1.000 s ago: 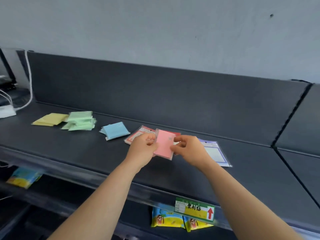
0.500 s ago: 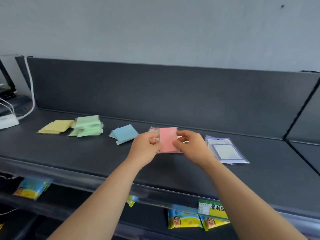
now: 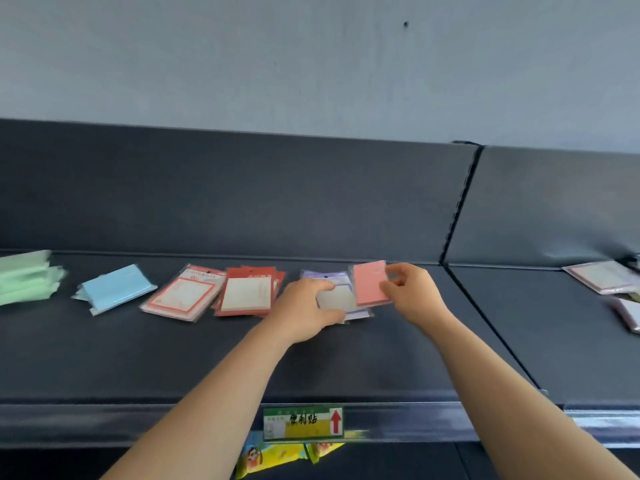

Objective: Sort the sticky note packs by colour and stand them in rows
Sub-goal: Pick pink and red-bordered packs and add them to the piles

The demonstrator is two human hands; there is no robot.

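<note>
My right hand [image 3: 410,294] pinches a pink sticky note pack [image 3: 370,282], held tilted just above the dark shelf [image 3: 207,358]. My left hand [image 3: 304,311] rests on a purple-framed pack [image 3: 332,299] lying flat beside it, its fingers curled on the pack's left edge. To the left lie red-framed packs [image 3: 247,292], a lighter red-bordered pack [image 3: 181,294], a blue pile [image 3: 114,287] and a green pile [image 3: 26,275], all flat.
The shelf's back panel [image 3: 242,195] rises right behind the packs. A seam [image 3: 460,209] divides it from the right-hand shelf section, where more clear-wrapped packs [image 3: 606,277] lie. A price label [image 3: 303,422] hangs on the front rail above yellow packets [image 3: 277,455] below.
Both hands moved right along the shelf. The left hand let go of the pink pack and dropped onto the purple-framed pack; the right hand alone holds the pink one. The view panned right.
</note>
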